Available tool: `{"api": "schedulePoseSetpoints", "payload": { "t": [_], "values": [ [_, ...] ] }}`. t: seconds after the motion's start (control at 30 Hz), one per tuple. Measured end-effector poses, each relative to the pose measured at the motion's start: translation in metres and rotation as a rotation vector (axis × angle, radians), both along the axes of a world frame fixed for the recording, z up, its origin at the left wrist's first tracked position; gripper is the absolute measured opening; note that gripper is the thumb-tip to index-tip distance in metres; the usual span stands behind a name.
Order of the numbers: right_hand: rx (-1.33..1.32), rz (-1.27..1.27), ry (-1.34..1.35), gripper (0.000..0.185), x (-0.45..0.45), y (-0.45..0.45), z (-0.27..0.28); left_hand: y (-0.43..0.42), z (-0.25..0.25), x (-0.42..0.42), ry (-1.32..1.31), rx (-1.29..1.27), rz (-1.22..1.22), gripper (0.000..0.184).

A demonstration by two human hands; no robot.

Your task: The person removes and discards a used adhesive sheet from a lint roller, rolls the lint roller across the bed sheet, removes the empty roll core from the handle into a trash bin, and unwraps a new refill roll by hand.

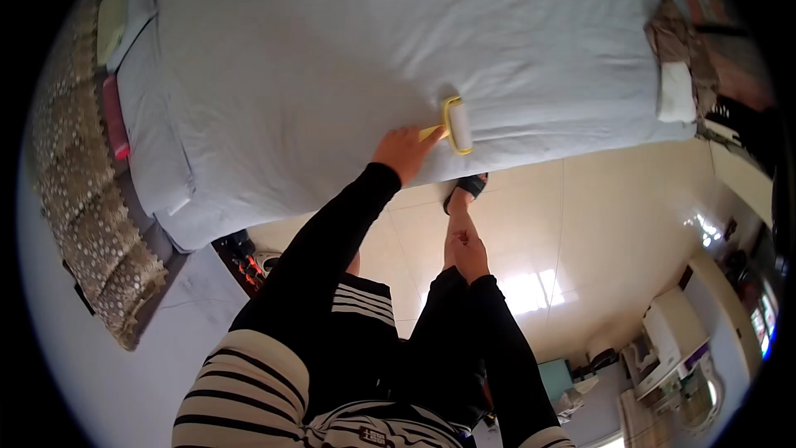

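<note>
My left hand (404, 152) is closed around the yellow handle of a lint roller (460, 126). The roller's white cylinder lies against the grey-blue bed sheet (307, 58), close to the near edge of the mattress. Lower down, my right hand (472, 257) rests on my right leg around the knee, with no object visible in it. Its fingers point toward the shin and show only in part.
A brown dotted, lace-edged cloth (83, 174) hangs at the left beside a pink item (114, 116). Folded brown and white cloths (676, 91) lie at the bed's right end. Glossy tiles (597, 207) cover the floor; a white cabinet (673, 328) stands lower right.
</note>
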State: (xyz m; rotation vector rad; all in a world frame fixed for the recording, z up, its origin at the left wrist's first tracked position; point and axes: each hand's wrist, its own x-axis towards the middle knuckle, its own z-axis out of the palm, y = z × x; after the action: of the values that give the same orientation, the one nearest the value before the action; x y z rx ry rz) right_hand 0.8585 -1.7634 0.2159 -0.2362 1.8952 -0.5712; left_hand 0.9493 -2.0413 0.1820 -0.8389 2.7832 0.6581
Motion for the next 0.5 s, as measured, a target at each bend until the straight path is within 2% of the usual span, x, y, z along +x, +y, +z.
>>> {"api": "schedulePoseSetpoints", "payload": {
  "t": [0.1,0.2,0.37,0.5],
  "values": [
    [-0.064,0.160,0.076,0.029,0.050,-0.041,-0.012,-0.014,-0.004,0.122,-0.061,0.004,0.046,0.058],
    [-0.019,0.276,0.104,0.033,0.105,-0.102,0.006,-0.024,0.007,0.220,-0.163,0.058,0.079,0.061],
    [0.040,0.323,0.105,0.038,0.211,-0.133,-0.022,-0.036,0.020,0.366,-0.170,0.123,0.141,0.062],
    [0.003,0.449,0.152,0.042,0.278,-0.140,-0.037,-0.038,0.022,0.472,-0.286,0.049,0.164,0.060]
  ]
}}
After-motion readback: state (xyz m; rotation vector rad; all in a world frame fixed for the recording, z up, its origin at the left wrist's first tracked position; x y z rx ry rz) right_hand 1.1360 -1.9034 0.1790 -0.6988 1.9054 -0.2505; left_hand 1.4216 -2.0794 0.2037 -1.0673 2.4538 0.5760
